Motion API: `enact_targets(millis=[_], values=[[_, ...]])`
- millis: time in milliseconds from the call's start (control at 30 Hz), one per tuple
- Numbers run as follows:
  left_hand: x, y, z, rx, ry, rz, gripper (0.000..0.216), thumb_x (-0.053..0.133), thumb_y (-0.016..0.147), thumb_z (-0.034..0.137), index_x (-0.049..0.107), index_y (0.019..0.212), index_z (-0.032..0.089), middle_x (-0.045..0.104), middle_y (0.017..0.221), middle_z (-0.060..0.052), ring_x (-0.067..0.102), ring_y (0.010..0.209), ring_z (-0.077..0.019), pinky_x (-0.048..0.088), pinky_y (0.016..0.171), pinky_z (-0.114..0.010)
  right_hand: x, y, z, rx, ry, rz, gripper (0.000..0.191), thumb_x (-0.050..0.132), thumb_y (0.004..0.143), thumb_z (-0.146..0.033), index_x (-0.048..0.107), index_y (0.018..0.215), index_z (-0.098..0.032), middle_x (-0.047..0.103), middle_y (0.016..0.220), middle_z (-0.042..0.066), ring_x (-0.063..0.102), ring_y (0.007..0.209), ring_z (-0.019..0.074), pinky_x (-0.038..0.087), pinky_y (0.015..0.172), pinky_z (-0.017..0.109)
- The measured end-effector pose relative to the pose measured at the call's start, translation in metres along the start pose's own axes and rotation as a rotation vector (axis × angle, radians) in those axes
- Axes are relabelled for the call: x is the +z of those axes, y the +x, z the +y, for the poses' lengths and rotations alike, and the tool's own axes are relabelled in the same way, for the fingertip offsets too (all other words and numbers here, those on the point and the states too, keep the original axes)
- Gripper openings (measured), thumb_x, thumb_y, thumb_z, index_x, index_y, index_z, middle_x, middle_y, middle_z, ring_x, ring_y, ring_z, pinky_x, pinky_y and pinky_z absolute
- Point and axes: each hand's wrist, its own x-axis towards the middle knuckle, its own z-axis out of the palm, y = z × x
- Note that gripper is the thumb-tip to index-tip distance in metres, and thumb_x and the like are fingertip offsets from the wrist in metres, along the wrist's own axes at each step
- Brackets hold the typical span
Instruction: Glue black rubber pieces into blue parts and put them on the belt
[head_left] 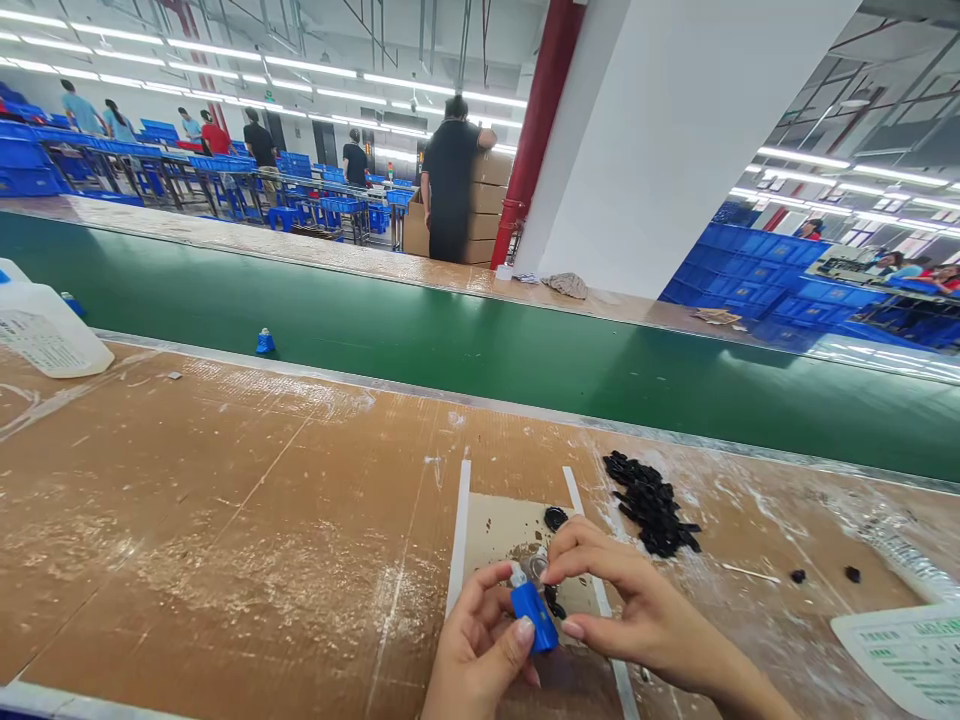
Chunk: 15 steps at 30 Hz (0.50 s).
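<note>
In the head view, low and just right of centre, we hold a small blue cylindrical part (534, 616) in our left hand (480, 650), thumb and fingers closed around it near the bottom edge of the frame. Our right hand (630, 600) comes in from the lower right; its fingertips pinch a small clear ring-like piece (537, 566) at the top of the blue part, touching it. Both hands hover over a pale card (495, 530) taped to the brown worktable (225, 520). A single black disc (556, 517) lies on the card just above the hands. To the right of centre sits a pile of small black parts (651, 503), with two stray black bits (825, 575) further right. A printed sheet (907, 655) shows in the lower right corner. At the left edge lies a white plastic jug (45, 330). Across the middle runs a green conveyor belt (480, 340), with a small blue piece (265, 342) on its near edge. In the upper centre a person in black (450, 180) stands by stacked cartons (487, 200).
</note>
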Motion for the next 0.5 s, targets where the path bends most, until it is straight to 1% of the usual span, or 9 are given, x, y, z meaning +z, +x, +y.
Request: enact_targets(millis=[233, 500], values=[[0.0017, -0.003, 0.0007, 0.011, -0.004, -0.006, 0.056, 0.086, 0.059, 0.041, 0.062, 0.104, 0.021, 0.066, 0.079, -0.003, 0.064, 0.065, -0.0153, 0.044, 0.047, -0.019, 0.0034, 0.0006, -0.0013, 0.006, 0.019, -0.02, 0.018, 0.065, 0.089, -0.037, 0.063, 0.104, -0.026, 0.056, 0.098, 0.002, 0.052, 0.095, 0.0167, 0.04, 0.084, 0.03], [0.0024, -0.0038, 0.0012, 0.002, -0.005, -0.016, 0.055, 0.085, 0.06, 0.042, 0.061, 0.105, 0.021, 0.066, 0.081, -0.003, 0.066, 0.067, -0.0168, 0.044, 0.048, -0.019, 0.0035, -0.0011, -0.0026, 0.015, -0.016, -0.029, 0.019, 0.066, 0.09, -0.031, 0.062, 0.108, -0.029, 0.055, 0.1, 0.001, 0.05, 0.097, 0.0164, 0.04, 0.085, 0.03]])
